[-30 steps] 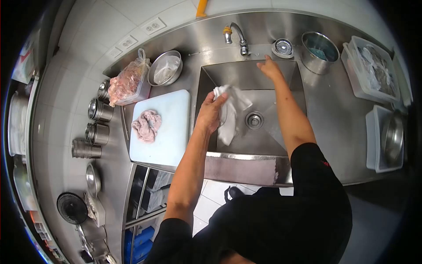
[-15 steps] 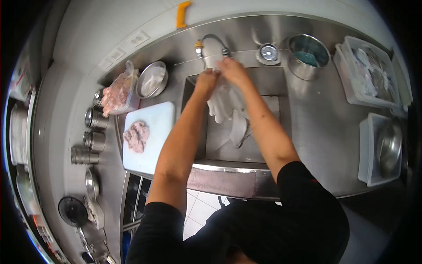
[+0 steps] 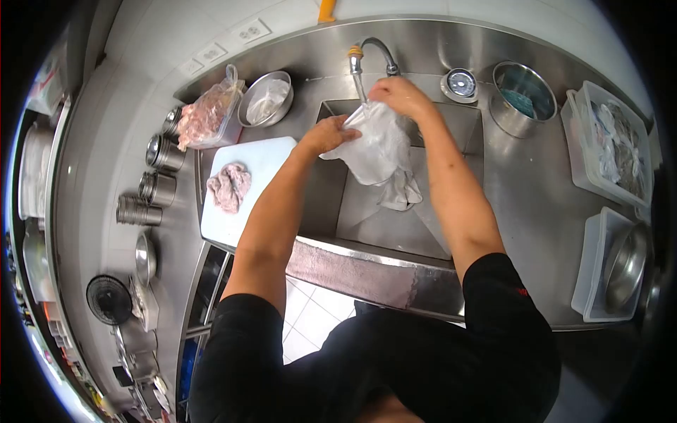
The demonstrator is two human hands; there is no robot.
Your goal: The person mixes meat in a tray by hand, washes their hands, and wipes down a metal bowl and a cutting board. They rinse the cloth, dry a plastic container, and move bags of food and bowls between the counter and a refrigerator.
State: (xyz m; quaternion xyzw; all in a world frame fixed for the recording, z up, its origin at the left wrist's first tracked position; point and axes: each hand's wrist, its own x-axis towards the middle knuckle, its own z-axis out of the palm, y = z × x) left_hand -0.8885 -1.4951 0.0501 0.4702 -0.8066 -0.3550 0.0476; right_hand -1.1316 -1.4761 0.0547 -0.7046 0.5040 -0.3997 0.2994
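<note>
A thin, wet-looking white cloth [image 3: 377, 144] hangs spread between my two hands over the steel sink [image 3: 395, 236]. My left hand [image 3: 329, 135] grips its upper left edge, thumb pressed on top. At the upper right corner, my right hand [image 3: 399, 96] is closed on the fabric, its fingertips partly hidden. The tap [image 3: 356, 67] arches above, and a stream of water seems to run from it down to the cloth's top edge. The lower end of the cloth dangles in folds near the sink's floor.
Left of the sink, a grey-pink rag [image 3: 229, 187] lies on a white cutting board [image 3: 264, 158]. Behind it are a tub of raw meat [image 3: 208, 116] and a steel bowl [image 3: 281, 106]. To the right stand a steel pot [image 3: 518, 123] and plastic containers [image 3: 592, 166].
The white cloth, bunched and hanging narrowly before, is now spread wide. My hands have moved apart, the left lower, the right to the right. The view has shifted slightly.
</note>
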